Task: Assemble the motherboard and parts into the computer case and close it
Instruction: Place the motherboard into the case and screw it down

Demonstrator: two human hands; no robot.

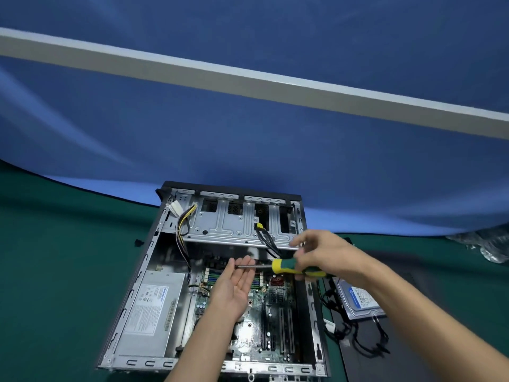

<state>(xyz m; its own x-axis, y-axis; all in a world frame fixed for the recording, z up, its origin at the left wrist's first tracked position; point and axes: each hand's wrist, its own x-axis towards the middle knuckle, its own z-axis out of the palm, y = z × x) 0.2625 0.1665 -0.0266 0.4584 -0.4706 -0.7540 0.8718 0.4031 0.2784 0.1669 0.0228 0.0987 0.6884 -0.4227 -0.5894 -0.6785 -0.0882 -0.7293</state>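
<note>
The open computer case (132, 293) lies flat on a green table. A green motherboard (272, 315) sits inside it, beside a grey power supply (151, 310) on the left. My right hand (327, 255) grips the green and yellow handle of a screwdriver (286, 267), held level over the board with its shaft pointing left. My left hand (237, 285) is palm up with straight fingers, and the screwdriver tip touches its fingertips. A metal drive cage (234, 227) spans the far end of the case.
A hard drive (360, 299) with black cables (366, 343) lies on a dark panel (355, 365) right of the case. Yellow and black wires (184, 224) hang at the case's far left. A small black part (137, 242) lies on the table at left. Crumpled plastic (493, 246) sits far right.
</note>
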